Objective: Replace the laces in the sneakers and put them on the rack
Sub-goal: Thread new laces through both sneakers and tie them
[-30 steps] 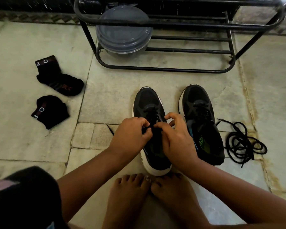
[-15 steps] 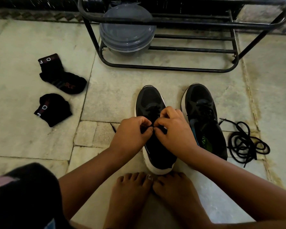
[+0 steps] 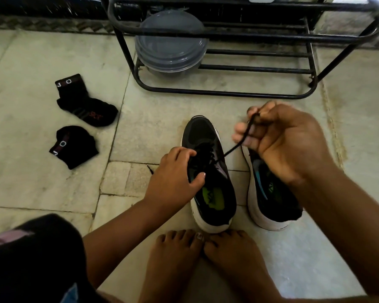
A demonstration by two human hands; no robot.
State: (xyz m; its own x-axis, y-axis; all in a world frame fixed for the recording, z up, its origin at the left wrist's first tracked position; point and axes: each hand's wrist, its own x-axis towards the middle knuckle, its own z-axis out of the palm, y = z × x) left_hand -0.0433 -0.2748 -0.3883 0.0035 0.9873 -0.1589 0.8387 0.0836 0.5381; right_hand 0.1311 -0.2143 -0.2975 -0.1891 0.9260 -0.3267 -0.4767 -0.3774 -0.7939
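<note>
The right hand (image 3: pixel 287 138), which half a second ago pinched at the eyelets beside the left, has risen and now clenches a thin black lace (image 3: pixel 234 147) drawn taut from the black mesh white-soled sneaker (image 3: pixel 208 171). The left hand (image 3: pixel 173 178) grips that sneaker's tongue area, steadying it. Judged from this, one eyelet pass is being pulled through; the black metal tube rack (image 3: pixel 228 92) stands beyond both hands, awaiting the shoes.

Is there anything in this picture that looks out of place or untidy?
Yes. Two black socks lie loose on the floor, and a lidded plastic container, not footwear, sits on the shoe rack.
</note>
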